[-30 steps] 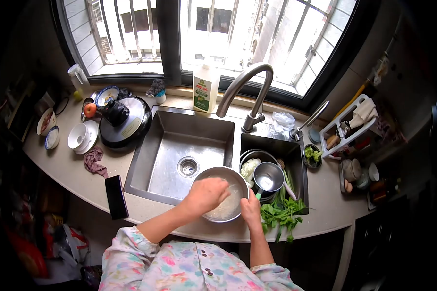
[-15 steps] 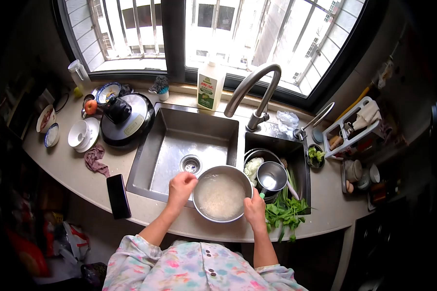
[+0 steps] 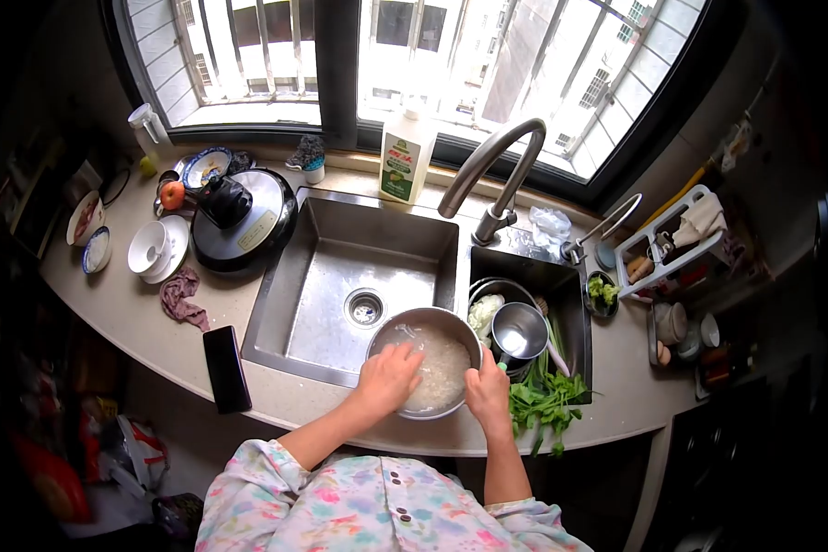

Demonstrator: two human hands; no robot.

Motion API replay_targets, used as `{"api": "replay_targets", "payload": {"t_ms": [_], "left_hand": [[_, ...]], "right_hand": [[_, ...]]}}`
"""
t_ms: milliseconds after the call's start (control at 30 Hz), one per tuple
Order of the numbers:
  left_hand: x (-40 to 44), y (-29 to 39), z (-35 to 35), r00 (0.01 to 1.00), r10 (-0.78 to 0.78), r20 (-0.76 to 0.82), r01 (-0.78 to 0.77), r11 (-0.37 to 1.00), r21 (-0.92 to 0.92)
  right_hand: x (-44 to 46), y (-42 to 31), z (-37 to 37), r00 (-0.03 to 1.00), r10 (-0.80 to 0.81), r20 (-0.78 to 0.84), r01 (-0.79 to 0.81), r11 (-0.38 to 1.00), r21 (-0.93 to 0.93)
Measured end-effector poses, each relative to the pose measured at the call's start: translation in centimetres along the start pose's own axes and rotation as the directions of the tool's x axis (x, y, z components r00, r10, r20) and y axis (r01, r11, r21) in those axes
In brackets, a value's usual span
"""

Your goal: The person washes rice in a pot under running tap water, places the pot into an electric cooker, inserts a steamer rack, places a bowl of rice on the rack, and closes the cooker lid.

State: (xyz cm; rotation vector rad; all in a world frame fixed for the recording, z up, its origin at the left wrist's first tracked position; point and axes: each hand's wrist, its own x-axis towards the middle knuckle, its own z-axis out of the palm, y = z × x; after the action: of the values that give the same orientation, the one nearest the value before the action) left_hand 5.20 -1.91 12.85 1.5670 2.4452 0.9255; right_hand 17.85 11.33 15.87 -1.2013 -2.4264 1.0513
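A round metal pot [image 3: 446, 368] of cloudy water with pale grains, which look like rice, is at the sink's front edge. My left hand [image 3: 389, 375] is over the pot's left side, fingers apart and reaching down to the water; its fingertips are partly hidden. The pot's right rim is gripped by my right hand [image 3: 488, 394], thumb on top. Just right of it, a small metal saucepan [image 3: 519, 331] rests over the smaller basin, beside white cauliflower [image 3: 484, 315] and leafy greens [image 3: 547, 405].
The large sink basin [image 3: 331, 304] lies behind the pot, with a curved faucet [image 3: 497, 166] at its right. A black phone [image 3: 226, 370], a purple cloth [image 3: 183, 299], white bowls [image 3: 149, 248] and a round black appliance [image 3: 248, 230] are on the left counter. A white bottle [image 3: 405, 156] stands by the window.
My left hand was in the pot, lifted to its left rim with fingers closed, and is now back over the water with fingers apart. My right hand has stayed on the rim.
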Motion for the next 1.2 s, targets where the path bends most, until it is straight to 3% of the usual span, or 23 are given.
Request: {"api": "replay_targets", "payload": {"t_ms": [33, 167, 267, 400, 500, 600, 667, 733, 800, 933, 1033, 1200], "left_hand": [[-0.1, 0.1, -0.1, 0.998, 0.018, -0.055, -0.019, 1.000, -0.011], [0.5, -1.5, -1.0, 0.961, -0.149, -0.233, 0.182, 0.975, 0.126], [0.2, -4.5, -0.2, 0.905, -0.321, -0.278, 0.309, 0.947, -0.089], [0.5, -5.2, -0.1, 0.819, -0.569, -0.077, 0.522, 0.794, -0.311], [0.6, -5.5, 0.7, 0.834, -0.547, -0.078, 0.534, 0.834, -0.139], [1.0, -5.2, 0.4, 0.811, -0.585, -0.001, 0.577, 0.801, -0.161], [1.0, -6.4, 1.1, 0.803, -0.593, 0.055, 0.569, 0.737, -0.365], [1.2, -8.0, 2.4, 0.796, -0.598, 0.093, 0.508, 0.576, -0.641], [1.3, -8.9, 3.5, 0.789, -0.603, 0.118, 0.342, 0.271, -0.900], [1.9, -9.3, 4.2, 0.742, -0.602, 0.296, 0.147, -0.285, -0.947], [1.9, -9.2, 4.6, 0.730, -0.584, 0.355, 0.066, -0.456, -0.888], [1.5, -9.7, 5.5, 0.753, -0.586, 0.297, -0.057, -0.509, -0.859]], "right_hand": [[-0.1, -0.1, -0.1, 1.000, 0.007, 0.008, -0.007, 1.000, -0.008], [0.0, -0.1, 0.0, 1.000, -0.024, -0.003, 0.024, 1.000, -0.013], [0.0, 0.0, -0.1, 0.999, -0.038, 0.011, 0.038, 0.999, -0.032], [0.1, -0.1, -0.1, 0.999, -0.034, 0.018, 0.035, 0.998, -0.047], [0.1, -0.3, -0.1, 0.999, -0.030, 0.022, 0.031, 0.998, -0.063], [0.2, -0.3, -0.1, 0.999, -0.037, 0.022, 0.038, 0.997, -0.062], [0.2, -0.3, -0.1, 0.999, -0.033, 0.031, 0.035, 0.997, -0.071], [0.3, -0.4, -0.2, 0.999, -0.024, 0.048, 0.028, 0.995, -0.095], [0.3, -0.9, -0.4, 0.998, -0.031, 0.052, 0.036, 0.994, -0.106], [0.6, -1.6, -0.6, 0.996, -0.043, 0.084, 0.055, 0.987, -0.154], [0.9, -2.0, -0.4, 0.997, -0.035, 0.070, 0.048, 0.979, -0.197], [1.0, -3.6, -0.5, 0.996, -0.040, 0.082, 0.062, 0.953, -0.296]]}}
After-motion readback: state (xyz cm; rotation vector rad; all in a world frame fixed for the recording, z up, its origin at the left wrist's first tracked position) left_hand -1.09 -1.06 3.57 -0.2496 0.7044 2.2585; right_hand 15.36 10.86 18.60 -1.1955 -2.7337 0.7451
